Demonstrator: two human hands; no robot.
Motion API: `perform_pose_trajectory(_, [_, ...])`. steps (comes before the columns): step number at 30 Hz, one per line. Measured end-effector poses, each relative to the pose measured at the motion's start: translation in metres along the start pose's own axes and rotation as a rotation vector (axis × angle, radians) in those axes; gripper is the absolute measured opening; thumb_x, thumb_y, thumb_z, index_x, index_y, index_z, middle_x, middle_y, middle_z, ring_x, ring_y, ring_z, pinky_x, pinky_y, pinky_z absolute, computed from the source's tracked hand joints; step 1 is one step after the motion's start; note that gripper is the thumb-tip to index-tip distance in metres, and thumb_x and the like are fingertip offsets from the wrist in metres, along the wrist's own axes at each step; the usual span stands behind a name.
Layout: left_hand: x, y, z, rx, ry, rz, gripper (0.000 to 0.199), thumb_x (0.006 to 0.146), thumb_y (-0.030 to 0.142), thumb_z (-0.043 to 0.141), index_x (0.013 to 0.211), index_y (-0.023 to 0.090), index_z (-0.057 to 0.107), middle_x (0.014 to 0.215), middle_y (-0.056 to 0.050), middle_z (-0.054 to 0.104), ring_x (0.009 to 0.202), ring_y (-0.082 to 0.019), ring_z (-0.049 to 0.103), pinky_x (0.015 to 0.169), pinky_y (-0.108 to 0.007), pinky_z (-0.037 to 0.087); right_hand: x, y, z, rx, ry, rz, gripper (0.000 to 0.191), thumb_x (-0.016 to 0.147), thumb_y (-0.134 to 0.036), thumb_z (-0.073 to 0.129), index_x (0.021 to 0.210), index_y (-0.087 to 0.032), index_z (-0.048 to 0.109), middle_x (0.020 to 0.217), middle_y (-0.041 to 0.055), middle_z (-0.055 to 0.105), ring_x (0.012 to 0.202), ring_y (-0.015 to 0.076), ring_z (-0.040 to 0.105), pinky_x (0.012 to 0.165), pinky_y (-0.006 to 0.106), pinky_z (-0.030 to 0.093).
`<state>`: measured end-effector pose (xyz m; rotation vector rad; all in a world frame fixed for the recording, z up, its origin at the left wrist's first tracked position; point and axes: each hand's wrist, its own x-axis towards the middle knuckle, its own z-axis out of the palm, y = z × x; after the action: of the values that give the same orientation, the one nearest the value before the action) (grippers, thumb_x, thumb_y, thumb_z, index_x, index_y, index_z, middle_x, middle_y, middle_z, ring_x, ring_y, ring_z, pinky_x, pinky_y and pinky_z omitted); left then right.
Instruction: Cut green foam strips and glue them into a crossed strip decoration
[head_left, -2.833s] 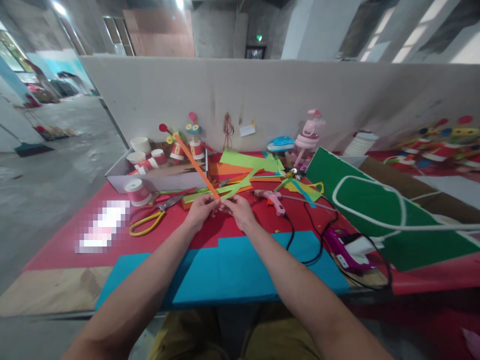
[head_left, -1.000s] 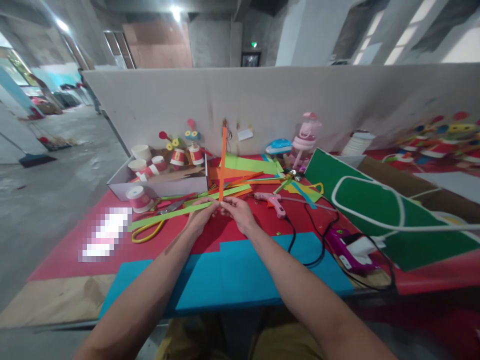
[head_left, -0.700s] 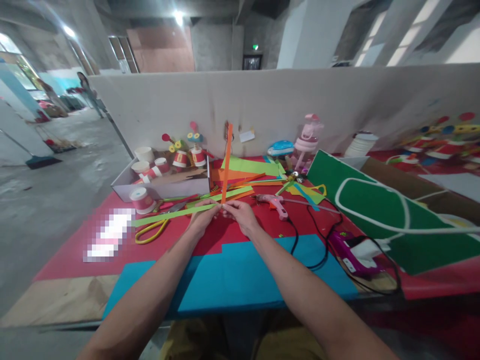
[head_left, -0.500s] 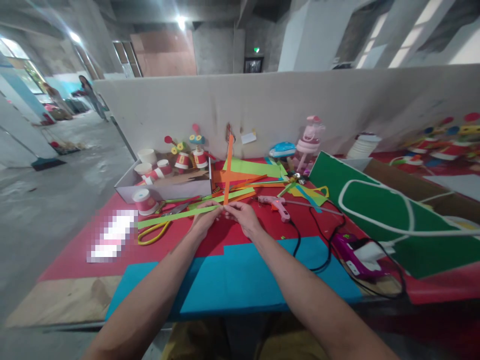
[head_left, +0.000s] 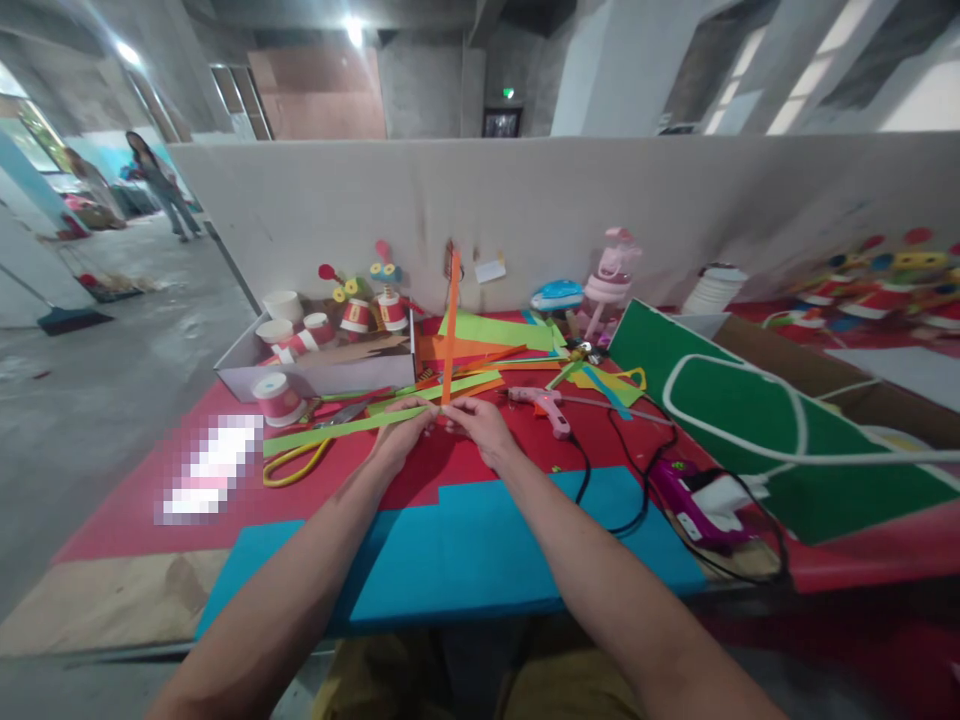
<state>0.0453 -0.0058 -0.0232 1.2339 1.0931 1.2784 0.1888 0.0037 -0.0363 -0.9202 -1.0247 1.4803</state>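
My left hand (head_left: 405,430) is closed on the end of a light green paper strip (head_left: 330,431), which stretches out to the left. Beside it, my right hand (head_left: 480,425) pinches the lower end of an orange paper strip (head_left: 452,325) that points away from me. The two strips meet at my fingertips, at about a right angle. Behind my hands lie more green and orange strips. A pink glue gun (head_left: 546,405) rests to the right of my right hand, and yellow-handled scissors (head_left: 295,465) lie under the green strip.
A white box (head_left: 322,380) with paper cups and small cup figures is at the back left. Blue sheets (head_left: 525,540) cover the front edge. On the right are a purple power strip (head_left: 694,510) and a green board (head_left: 720,420). Two people stand far off at the left.
The whole view has shifted slightly, so the table things appear a little further left. Both hands keep their hold on the strips, with the fingertips nearly unchanged.
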Motion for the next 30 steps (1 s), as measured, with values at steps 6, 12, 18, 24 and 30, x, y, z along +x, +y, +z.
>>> perform_pose_trajectory(6, [0.0017,0.0002,-0.0006,-0.029,0.013,-0.016,0.023,0.064,0.033,0.075,0.071,0.015,0.062,0.054,0.001,0.057,0.049,-0.009,0.051,0.048,-0.021,0.038,0.0012,0.0005,0.0,0.021,0.011,-0.021,0.034,0.051,-0.038,0.082,0.068,-0.016,0.064,0.057,-0.0044,0.059,0.054,0.0083,0.055,0.061,0.024,0.053])
perform_pose_trajectory(12, [0.005,0.0014,-0.0042,-0.12,0.076,-0.006,0.029,0.062,0.035,0.077,0.074,0.013,0.062,0.057,0.001,0.058,0.049,-0.009,0.051,0.049,-0.022,0.039,0.0026,-0.0003,-0.0006,0.063,0.068,0.001,0.031,0.055,-0.035,0.082,0.071,-0.017,0.063,0.057,-0.0039,0.06,0.055,0.0092,0.059,0.061,0.024,0.054])
perform_pose_trajectory(18, [0.0055,-0.0042,-0.0021,-0.091,-0.069,-0.043,0.031,0.061,0.036,0.077,0.071,0.013,0.06,0.056,0.001,0.058,0.048,-0.008,0.05,0.048,-0.02,0.038,0.0017,0.0033,0.0025,0.124,0.03,0.021,0.038,0.051,-0.036,0.085,0.071,-0.017,0.059,0.06,-0.003,0.064,0.057,0.0102,0.062,0.063,0.025,0.056])
perform_pose_trajectory(24, [0.0066,-0.0072,-0.0031,0.0,-0.017,-0.043,0.032,0.061,0.038,0.076,0.064,0.015,0.055,0.051,0.003,0.055,0.046,-0.008,0.049,0.046,-0.019,0.037,0.0001,0.0019,0.0023,0.07,0.001,0.048,0.037,0.049,-0.034,0.086,0.068,-0.015,0.059,0.059,-0.0027,0.063,0.053,0.0088,0.06,0.059,0.023,0.056])
perform_pose_trajectory(30, [0.0053,-0.005,-0.0009,-0.039,-0.05,-0.039,0.032,0.061,0.038,0.076,0.068,0.015,0.056,0.053,0.003,0.055,0.046,-0.008,0.049,0.047,-0.02,0.039,-0.001,0.0015,0.0059,0.094,0.054,0.001,0.033,0.052,-0.033,0.084,0.068,-0.015,0.062,0.06,-0.0013,0.064,0.057,0.0108,0.062,0.063,0.026,0.057])
